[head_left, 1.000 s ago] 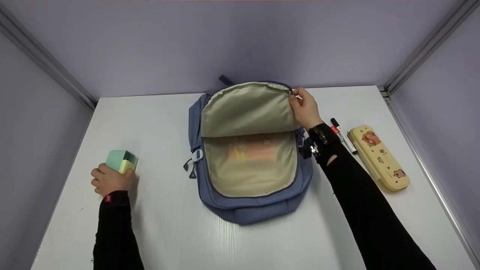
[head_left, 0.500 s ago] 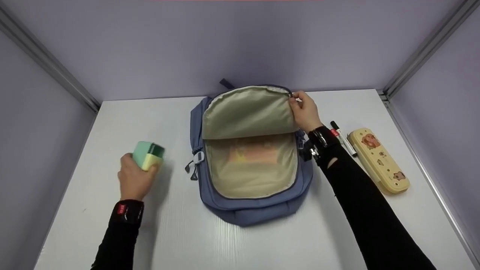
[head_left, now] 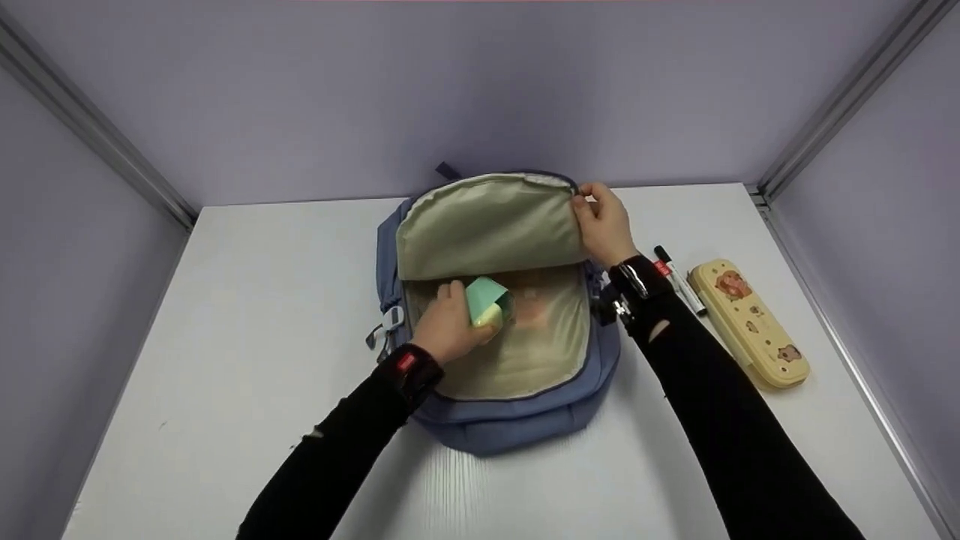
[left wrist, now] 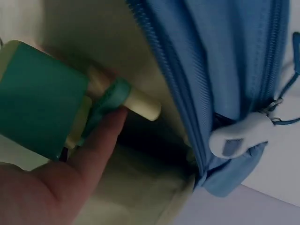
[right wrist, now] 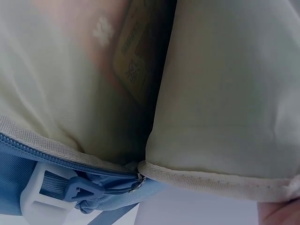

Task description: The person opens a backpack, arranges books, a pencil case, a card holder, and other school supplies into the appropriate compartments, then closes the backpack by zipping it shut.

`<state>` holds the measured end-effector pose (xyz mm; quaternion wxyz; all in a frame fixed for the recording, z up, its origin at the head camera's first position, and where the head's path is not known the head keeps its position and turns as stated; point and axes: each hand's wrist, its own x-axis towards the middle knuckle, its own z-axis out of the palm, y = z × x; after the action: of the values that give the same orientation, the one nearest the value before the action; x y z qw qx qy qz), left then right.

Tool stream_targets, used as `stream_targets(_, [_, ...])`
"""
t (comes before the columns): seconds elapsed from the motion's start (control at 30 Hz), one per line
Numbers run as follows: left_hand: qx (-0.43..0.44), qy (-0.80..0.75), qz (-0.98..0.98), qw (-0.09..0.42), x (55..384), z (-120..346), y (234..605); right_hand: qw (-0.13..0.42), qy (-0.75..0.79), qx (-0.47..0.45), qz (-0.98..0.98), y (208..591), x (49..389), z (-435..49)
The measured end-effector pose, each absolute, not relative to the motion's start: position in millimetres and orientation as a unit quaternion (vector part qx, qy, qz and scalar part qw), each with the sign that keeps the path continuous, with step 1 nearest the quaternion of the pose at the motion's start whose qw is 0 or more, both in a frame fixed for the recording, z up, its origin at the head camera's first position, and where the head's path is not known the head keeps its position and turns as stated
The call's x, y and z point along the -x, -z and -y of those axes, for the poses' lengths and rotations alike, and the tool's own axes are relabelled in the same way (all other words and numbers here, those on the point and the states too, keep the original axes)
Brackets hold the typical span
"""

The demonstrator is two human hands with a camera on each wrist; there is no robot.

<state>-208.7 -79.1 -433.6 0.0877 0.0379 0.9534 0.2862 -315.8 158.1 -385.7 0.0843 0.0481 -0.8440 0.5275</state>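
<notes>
A blue backpack lies unzipped, its pale green-lined flap raised. Inside the opening, my left hand grips a green and yellow hand-crank pencil sharpener. The left wrist view shows the sharpener's green body and its crank with a cream knob, a finger against the crank. At the flap's upper right corner, my right hand pinches the edge; only a bit of its fingers appears in the right wrist view.
Right of the backpack, a black-and-white marker lies beside a yellow pencil case with cartoon animals. An orange printed item shows dimly inside the bag. Grey panels enclose the white table.
My left hand has lifted the pencil sharpener off the table at the left and carried it right, into the backpack's opening. The right hand still holds the flap up.
</notes>
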Motion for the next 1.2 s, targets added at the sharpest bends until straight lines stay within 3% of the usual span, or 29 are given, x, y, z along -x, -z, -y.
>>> stream_targets(0.27, [0.035,-0.268,-0.960,0.077,239,46,446,0.087,-0.548,-0.050,0.830,377,313,-154])
stream_targets(0.5, [0.105,-0.248,-0.963,0.018,261,33,453,0.084,-0.563,-0.071,0.819,372,312,-145])
stream_targets(0.73, [0.030,-0.227,-0.973,0.024,244,52,430,0.097,-0.558,-0.097,0.818,377,312,-149])
stream_targets(0.8, [-0.003,-0.223,-0.975,-0.024,237,65,415,0.097,-0.567,-0.104,0.812,379,312,-152])
stream_targets(0.93, [-0.051,-0.219,-0.949,-0.219,229,101,393,0.091,-0.571,-0.124,0.807,383,307,-158])
stream_targets(1.0, [-0.075,-0.218,-0.929,-0.288,229,120,390,0.087,-0.570,-0.132,0.806,385,300,-161])
stream_targets(1.07, [-0.105,-0.223,-0.921,-0.300,230,136,392,0.088,-0.565,-0.144,0.808,389,292,-165])
stream_targets(1.2, [-0.170,-0.245,-0.928,-0.223,225,154,404,0.089,-0.554,-0.175,0.809,398,271,-172])
